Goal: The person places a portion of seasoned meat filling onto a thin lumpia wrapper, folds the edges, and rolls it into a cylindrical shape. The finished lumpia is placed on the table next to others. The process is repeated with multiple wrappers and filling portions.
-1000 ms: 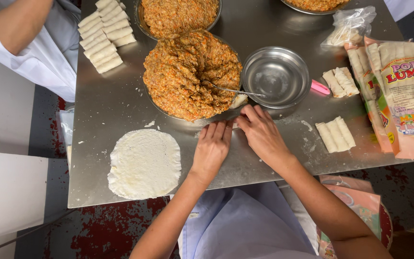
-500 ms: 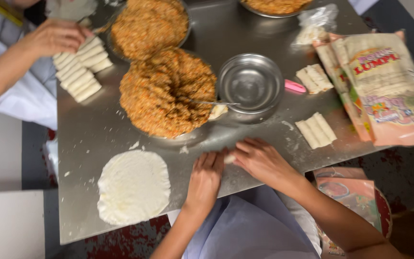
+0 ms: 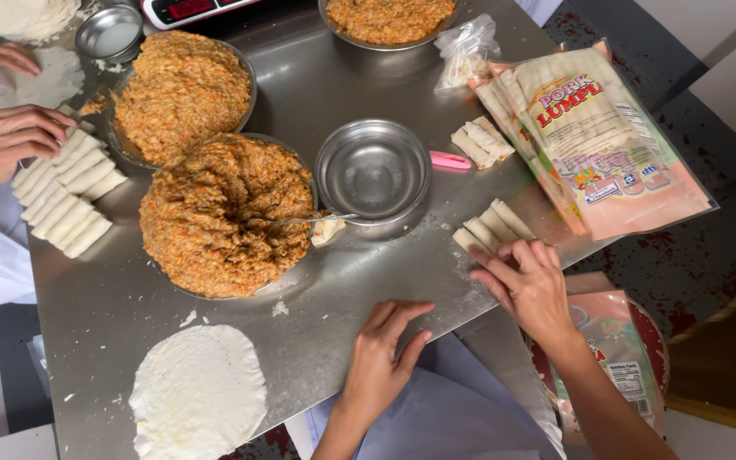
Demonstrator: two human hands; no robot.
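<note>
The steel tabletop (image 3: 402, 281) filled most of the view, and on it sat a big bowl heaped with orange minced filling (image 3: 223, 217), a spoon (image 3: 300, 220) lying across its rim. A second heaped bowl of filling (image 3: 182, 92) stood just behind it, and a third (image 3: 389, 19) lay at the far edge. Sealed pink packets of rolls (image 3: 594, 140) lay fanned out along the right side. A stack of round white wrappers (image 3: 199, 393) rested at the near left corner. An empty steel bowl (image 3: 373, 169) stood between the big bowl and the packets, with a small pink object (image 3: 451, 160) touching its right rim. Rows of finished rolls (image 3: 66, 194) lay at the far left under a co-worker's hand (image 3: 6, 140). The left hand (image 3: 381, 358) lay flat on bare steel near the front edge, its grip released and holding nothing. The right hand (image 3: 528, 285) rested with loosely spread fingers touching the near end of a short row of rolled spring rolls (image 3: 491, 226), its grip not clenched round any of them. Another few rolls (image 3: 480, 140) lay beside the packets.
</note>
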